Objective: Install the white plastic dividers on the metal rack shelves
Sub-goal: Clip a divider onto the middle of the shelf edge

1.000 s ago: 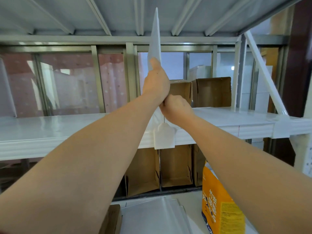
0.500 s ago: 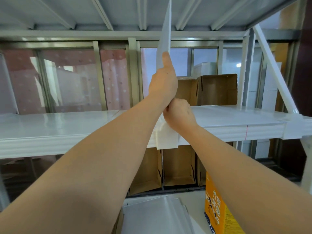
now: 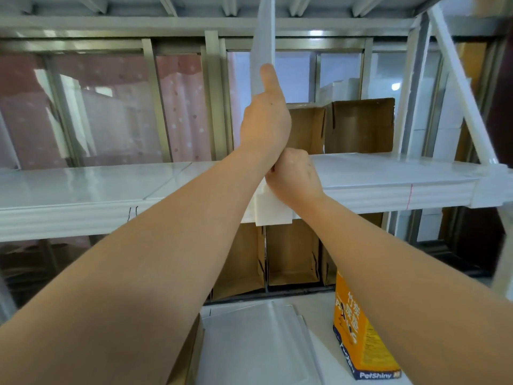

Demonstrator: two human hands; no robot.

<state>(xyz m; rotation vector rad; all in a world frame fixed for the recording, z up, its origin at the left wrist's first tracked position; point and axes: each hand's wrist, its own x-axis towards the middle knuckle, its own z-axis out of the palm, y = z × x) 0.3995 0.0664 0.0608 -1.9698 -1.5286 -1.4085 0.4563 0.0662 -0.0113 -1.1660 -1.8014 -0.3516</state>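
A white plastic divider (image 3: 262, 45) stands upright on the white metal shelf (image 3: 83, 187), seen edge-on and reaching up to the shelf above. My left hand (image 3: 265, 120) grips its front edge, with the thumb pressed up along it. My right hand (image 3: 293, 176) is closed low on the divider, just above its front clip (image 3: 273, 212), which hangs over the shelf's front lip. A second divider (image 3: 455, 87) leans diagonally at the right end of the shelf.
Open cardboard boxes (image 3: 361, 126) stand behind the shelf, and more (image 3: 291, 254) sit below it. On the lower level lie a stack of white sheets (image 3: 255, 345) and an orange box (image 3: 361, 337). A window frame (image 3: 213, 101) backs the rack.
The view has drifted, so the divider and both hands sit slightly more to the right in frame. The front clip now sits lower over the shelf lip. Both hands keep their hold.
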